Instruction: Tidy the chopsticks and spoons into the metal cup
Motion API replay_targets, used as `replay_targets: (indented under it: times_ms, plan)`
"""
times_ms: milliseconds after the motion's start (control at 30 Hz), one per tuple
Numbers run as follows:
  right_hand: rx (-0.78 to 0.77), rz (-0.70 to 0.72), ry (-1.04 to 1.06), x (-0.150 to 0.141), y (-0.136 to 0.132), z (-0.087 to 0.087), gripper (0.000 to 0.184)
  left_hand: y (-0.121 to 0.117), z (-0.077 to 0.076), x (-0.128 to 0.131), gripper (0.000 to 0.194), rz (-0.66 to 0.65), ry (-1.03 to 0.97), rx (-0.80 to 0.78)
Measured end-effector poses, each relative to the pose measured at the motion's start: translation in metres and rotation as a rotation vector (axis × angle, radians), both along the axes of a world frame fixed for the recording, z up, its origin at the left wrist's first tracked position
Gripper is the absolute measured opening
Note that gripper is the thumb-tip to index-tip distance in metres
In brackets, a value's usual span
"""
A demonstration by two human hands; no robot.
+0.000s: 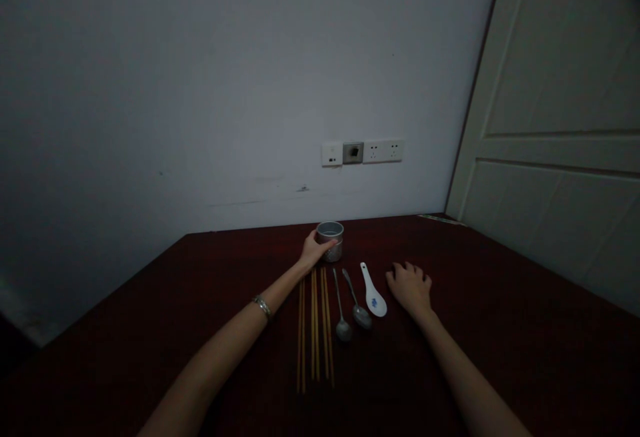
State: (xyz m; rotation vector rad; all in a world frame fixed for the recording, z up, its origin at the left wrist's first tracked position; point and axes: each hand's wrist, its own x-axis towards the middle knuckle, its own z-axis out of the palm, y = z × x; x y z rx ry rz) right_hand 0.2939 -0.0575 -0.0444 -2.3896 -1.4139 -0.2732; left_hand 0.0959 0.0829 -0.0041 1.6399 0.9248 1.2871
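Note:
My left hand (315, 250) is wrapped round the side of a small metal cup (332, 238) that stands upright near the back of the dark red table (500, 330). A bracelet sits on that wrist. My right hand (410, 287) rests palm down on the table with its fingers curled loosely, holding nothing, just right of a white ceramic spoon (373, 292). Two metal spoons (350, 307) lie left of the white spoon. Several wooden chopsticks (315, 324) lie in a row pointing away from me, between my forearms.
A pale wall with a row of power sockets (361, 152) runs behind the table. A white door (560, 130) stands at the right, close to the table's right edge. The room is dim.

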Motion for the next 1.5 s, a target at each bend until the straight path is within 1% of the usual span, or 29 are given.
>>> replay_targets:
  times_ms: [100,167,267,333,400,467,533,600,633,700,767,833,900,1000,1133,1200,1333,1500]
  plan:
    - [-0.013,0.005,0.021,0.000,0.000,0.000,0.041,0.002,-0.003,-0.001,0.064,-0.030,0.005,0.050]
    - [-0.021,0.005,0.032,0.000,0.000,0.001,0.041,0.004,-0.004,-0.002,0.072,-0.037,0.003,0.051]
    - [-0.024,0.010,0.033,0.001,-0.001,0.002,0.041,0.005,-0.005,-0.009,0.085,0.011,0.030,-0.016]
    - [-0.029,0.013,0.039,0.001,-0.001,0.002,0.041,0.006,-0.004,-0.018,0.089,0.057,0.070,-0.033]
    - [-0.034,0.013,0.049,0.001,-0.001,0.001,0.042,0.007,-0.002,-0.031,0.083,0.091,0.123,-0.001]
    - [-0.036,0.012,0.052,0.002,-0.001,0.000,0.042,0.007,0.002,-0.046,0.069,0.126,0.202,0.045]
    - [-0.033,0.017,0.051,0.001,-0.002,0.000,0.042,0.004,0.006,-0.060,0.052,0.173,0.328,0.062]
    - [-0.033,0.027,0.051,0.001,-0.004,0.001,0.042,-0.003,0.011,-0.073,0.037,0.209,0.487,0.035]
    - [-0.035,0.032,0.051,0.001,-0.004,0.001,0.042,-0.008,0.013,-0.079,0.030,0.202,0.562,0.009]
    - [-0.044,0.042,0.047,0.000,-0.006,0.001,0.042,-0.019,0.017,-0.087,0.021,0.122,0.712,-0.057]
    - [-0.052,0.048,0.041,0.000,-0.006,0.000,0.042,-0.031,0.020,-0.092,0.021,0.024,0.851,-0.104]
    - [-0.055,0.053,0.030,0.000,-0.007,-0.001,0.042,-0.043,0.022,-0.094,0.023,-0.015,0.999,-0.101]
    - [-0.054,0.057,0.020,0.000,-0.007,-0.002,0.043,-0.053,0.023,-0.095,0.022,0.005,1.088,-0.065]
    - [-0.055,0.062,0.021,0.001,-0.007,-0.003,0.044,-0.064,0.026,-0.093,0.022,0.030,1.148,-0.046]
    - [-0.050,0.060,0.026,0.001,-0.006,-0.003,0.044,-0.074,0.029,-0.089,0.032,0.094,1.268,-0.082]
    - [-0.049,0.057,0.029,0.001,-0.006,-0.003,0.044,-0.077,0.030,-0.087,0.035,0.107,1.324,-0.100]
    - [-0.055,0.056,0.041,0.001,-0.005,-0.004,0.044,-0.079,0.028,-0.084,0.036,0.097,1.345,-0.110]
    - [-0.064,0.062,0.043,0.001,-0.006,-0.003,0.044,-0.075,0.022,-0.077,0.035,0.078,1.341,-0.107]
